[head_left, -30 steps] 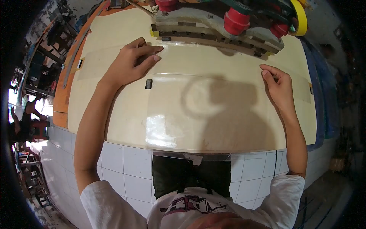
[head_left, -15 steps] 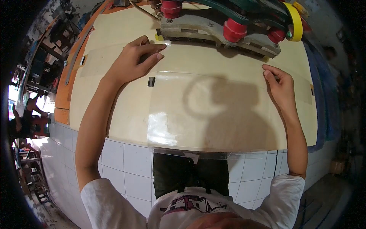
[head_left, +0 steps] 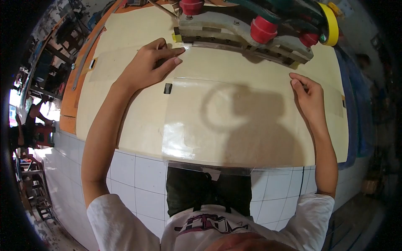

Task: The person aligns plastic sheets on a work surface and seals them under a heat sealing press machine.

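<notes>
My left hand (head_left: 155, 62) rests on the cream-coloured work surface (head_left: 138, 121), near the left end of a grey metal bar (head_left: 234, 29). Its index finger stretches toward a shiny clear edge just under that bar; the thumb is apart from it and the other fingers curl. Below the bar's right end, my right hand (head_left: 310, 94) has thumb and index tips close together near the surface; anything between them cannot be made out. A clear plastic sheet (head_left: 188, 121) lies flat on the surface in front of me, with a small black mark (head_left: 168, 88) at its upper left.
The bar hangs from a dark green machine frame with red knobs (head_left: 264, 30) and a yellow tape roll (head_left: 330, 25). A metal ruler (head_left: 86, 58) lies along the orange table edge (head_left: 68, 119) at left. Blue material (head_left: 356, 113) borders the right side. A person sits far left.
The metal bar and its red knobs appear slightly farther right in view. Both hands keep nearly the same place and pose.
</notes>
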The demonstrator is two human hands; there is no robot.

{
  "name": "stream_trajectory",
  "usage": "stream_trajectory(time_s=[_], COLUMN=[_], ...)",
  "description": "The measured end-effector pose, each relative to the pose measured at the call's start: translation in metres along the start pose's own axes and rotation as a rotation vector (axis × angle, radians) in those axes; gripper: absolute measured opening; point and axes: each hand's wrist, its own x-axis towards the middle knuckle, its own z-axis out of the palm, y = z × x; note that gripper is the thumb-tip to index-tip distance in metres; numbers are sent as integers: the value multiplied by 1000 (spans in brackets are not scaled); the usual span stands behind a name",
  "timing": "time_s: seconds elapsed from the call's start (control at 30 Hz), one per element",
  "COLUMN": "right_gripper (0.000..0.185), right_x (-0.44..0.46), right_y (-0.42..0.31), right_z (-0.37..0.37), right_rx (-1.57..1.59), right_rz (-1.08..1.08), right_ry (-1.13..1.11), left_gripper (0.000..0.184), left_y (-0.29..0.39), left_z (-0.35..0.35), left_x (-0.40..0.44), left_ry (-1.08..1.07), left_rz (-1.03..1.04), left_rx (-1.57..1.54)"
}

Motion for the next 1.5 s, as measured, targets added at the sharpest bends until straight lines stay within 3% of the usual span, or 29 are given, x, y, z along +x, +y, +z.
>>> stream_trajectory(time_s=[0.17,0.37,0.67,0.87,1.03,1.5], right_gripper=[28,27,27,28,28,27], right_x=[0,0,0,2,2,1], right_y=[4,2,2,5,10,10], right_z=[2,1,1,4,2,2], right_rx=[-28,-15,-23,6,-19,-76], right_rz=[-81,16,-98,-17,-136,-78], right_ry=[47,11,26,36,60,49], left_gripper=[31,33,34,34,34,33], left_y=[-2,1,3,0,-3,4], left_z=[0,-1,-1,0,4,1], left_x=[0,0,1,0,1,3], left_ry=[-11,3,5,0,30,10], left_rz=[10,0,12,6,53,20], left_rx=[48,17,41,20,1,-2])
